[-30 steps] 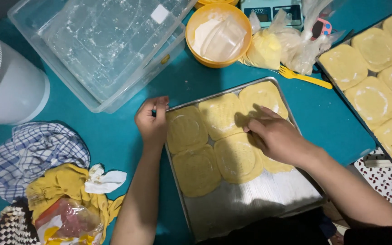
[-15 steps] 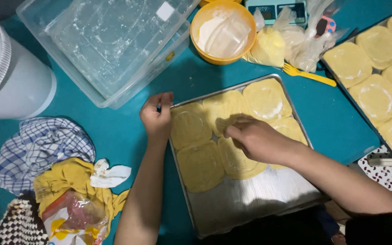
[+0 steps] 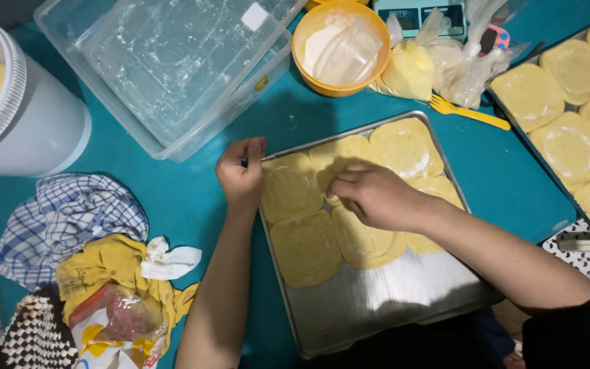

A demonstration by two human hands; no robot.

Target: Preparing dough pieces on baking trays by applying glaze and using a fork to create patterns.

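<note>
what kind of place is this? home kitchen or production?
Likely a small home or cottage bakery worktable. Both hands, left hand and right hand, lay flat dough rounds on a metal baking tray; a second filled tray, digital scale and yellow bowl sit nearby.

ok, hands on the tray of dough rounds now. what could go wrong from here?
1. The dough rounds overlap at their edges in the metal tray; they may stick or tear when parted.
2. The right hand presses on a round; it could dent or thin it.
3. The left hand grips the tray's far-left rim, and the tray's near edge looks to hang past the table; a push might tip it.
</note>
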